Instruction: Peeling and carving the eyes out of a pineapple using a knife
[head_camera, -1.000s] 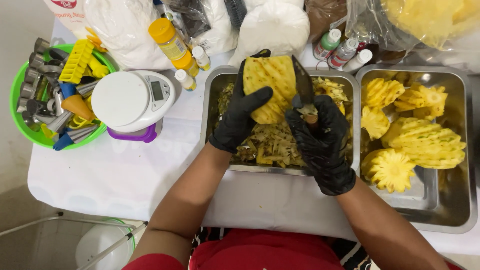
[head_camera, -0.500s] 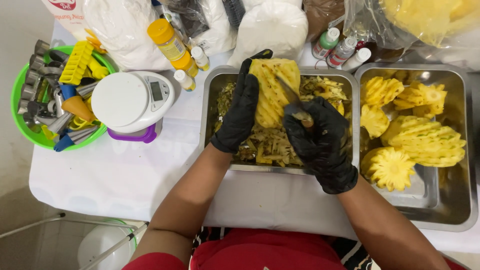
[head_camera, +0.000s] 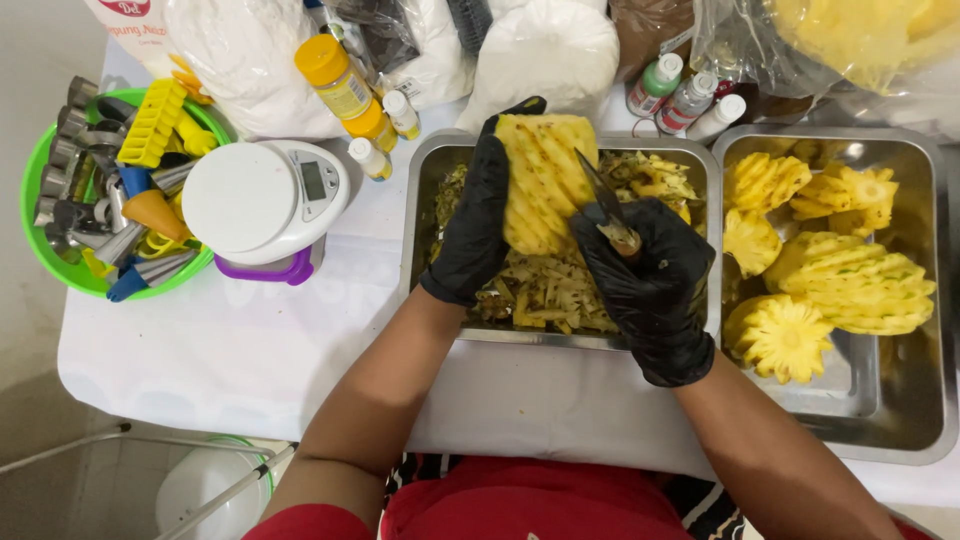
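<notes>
Gripping a knife (head_camera: 603, 205), the right hand (head_camera: 655, 290) cuts the pineapple (head_camera: 540, 180) clasped by the left hand (head_camera: 478, 225) over the scrap tray (head_camera: 425, 215). At three o'clock, finished pineapples (head_camera: 835, 285) lie; grooves remain partly cut.

The pineapple (head_camera: 543, 180) is peeled, pale yellow, its surface scored with slanting grooves. It stands nearly upright, tilted a little, held above the steel tray (head_camera: 420, 215) of peelings (head_camera: 545, 290) on the counter. The knife (head_camera: 603, 205) has a dark, narrow blade and a wooden handle; its tip points up and away, with the blade lying against the pineapple's right side.
</notes>
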